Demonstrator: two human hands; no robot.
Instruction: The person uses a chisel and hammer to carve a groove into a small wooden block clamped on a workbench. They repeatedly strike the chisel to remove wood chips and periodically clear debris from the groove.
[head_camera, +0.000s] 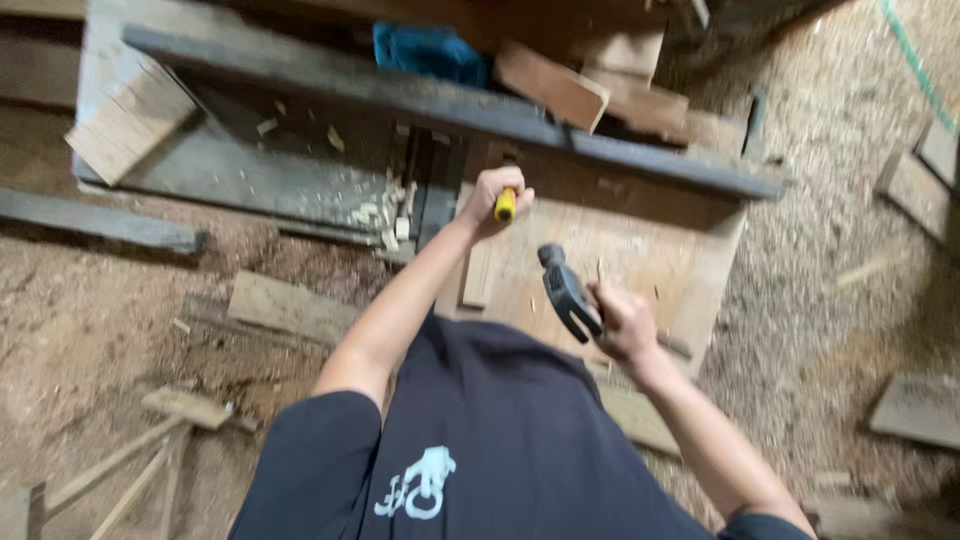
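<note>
The left hand (497, 193) reaches far forward with the arm nearly straight, its grip clenched round a yellow-handled chisel (506, 204) held upright over a wooden board (610, 250). The right hand (622, 322) is nearer, elbow bent, grip grasping the handle of a dark hammer (565, 290) whose head points up and to the left, apart from the chisel.

The board lies on a rough tabletop (250, 180) of dark, worn planks, with pale wood chips (385, 210) heaped just left of the chisel. A blue cloth-like object (430, 50) sits at the far edge, offcut blocks (580, 85) to its right. Sawdust covers the floor (830, 250), with loose planks (290, 305) and thin sticks (130, 470) lying near left.
</note>
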